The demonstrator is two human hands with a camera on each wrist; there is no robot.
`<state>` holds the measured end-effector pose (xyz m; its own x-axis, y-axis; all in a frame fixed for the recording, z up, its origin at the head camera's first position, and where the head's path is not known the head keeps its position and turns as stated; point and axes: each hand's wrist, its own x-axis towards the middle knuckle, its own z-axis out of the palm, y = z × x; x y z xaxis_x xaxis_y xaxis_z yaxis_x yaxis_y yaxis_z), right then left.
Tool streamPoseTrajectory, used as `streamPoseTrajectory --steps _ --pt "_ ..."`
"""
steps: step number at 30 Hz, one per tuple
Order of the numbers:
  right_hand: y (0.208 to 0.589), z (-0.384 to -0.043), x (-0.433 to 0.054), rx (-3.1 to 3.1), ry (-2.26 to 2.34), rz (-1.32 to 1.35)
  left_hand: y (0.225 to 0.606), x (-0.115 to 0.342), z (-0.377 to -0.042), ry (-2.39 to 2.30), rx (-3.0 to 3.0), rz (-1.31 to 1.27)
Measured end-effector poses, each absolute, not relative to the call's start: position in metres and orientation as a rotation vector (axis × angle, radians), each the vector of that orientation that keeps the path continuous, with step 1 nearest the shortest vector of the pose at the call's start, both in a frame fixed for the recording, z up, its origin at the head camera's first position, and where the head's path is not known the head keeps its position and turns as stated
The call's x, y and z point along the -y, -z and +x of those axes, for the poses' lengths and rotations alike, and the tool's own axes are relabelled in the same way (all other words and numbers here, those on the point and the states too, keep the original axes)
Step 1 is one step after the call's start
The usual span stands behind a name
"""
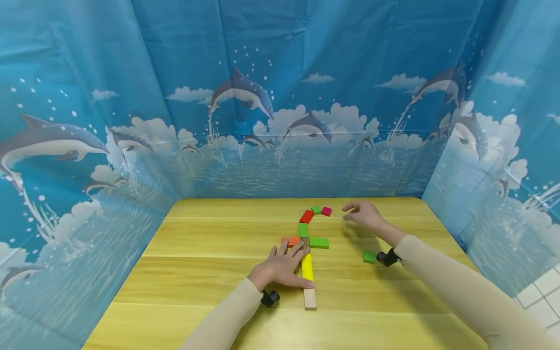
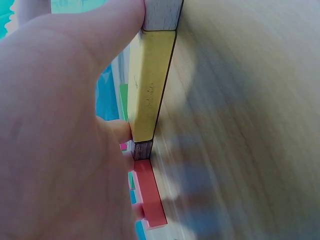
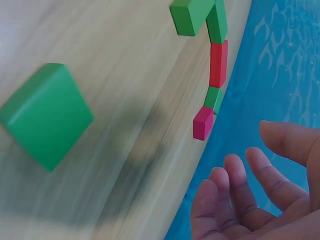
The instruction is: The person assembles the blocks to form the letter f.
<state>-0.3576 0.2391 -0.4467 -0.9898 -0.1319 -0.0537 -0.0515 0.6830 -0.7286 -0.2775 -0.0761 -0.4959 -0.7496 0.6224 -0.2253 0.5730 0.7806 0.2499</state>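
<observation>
Wooden blocks lie end to end on the table. My left hand (image 1: 284, 267) rests on them with fingers spread, its thumb on the pale block (image 1: 310, 300) and fingertips over the dark brown block (image 1: 305, 245) and the orange-red block (image 2: 149, 192). Under that palm is the yellow block (image 2: 151, 85). A long green block (image 1: 319, 243) points right; another green block (image 1: 304, 230) leads up to a red block (image 1: 306, 217), a small green block (image 1: 316, 210) and a magenta block (image 1: 326, 211). Holding nothing, my right hand (image 1: 365, 215) hovers right of the magenta block, fingers loosely bent.
A loose green block (image 1: 369, 257) lies to the right, beside my right wrist's black camera (image 1: 388, 257). Blue dolphin-print curtains (image 1: 306, 165) stand behind and at both sides of the wooden table (image 1: 205, 277).
</observation>
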Motion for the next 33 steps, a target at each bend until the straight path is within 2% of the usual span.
streamPoseTrajectory --steps 16,33 --pt "0.449 -0.305 -0.269 -2.781 1.07 -0.273 0.498 0.074 -0.28 -0.224 -2.684 0.923" --pt "0.478 -0.274 -0.287 -2.794 1.003 -0.392 0.498 0.073 -0.281 -0.219 -2.673 0.912"
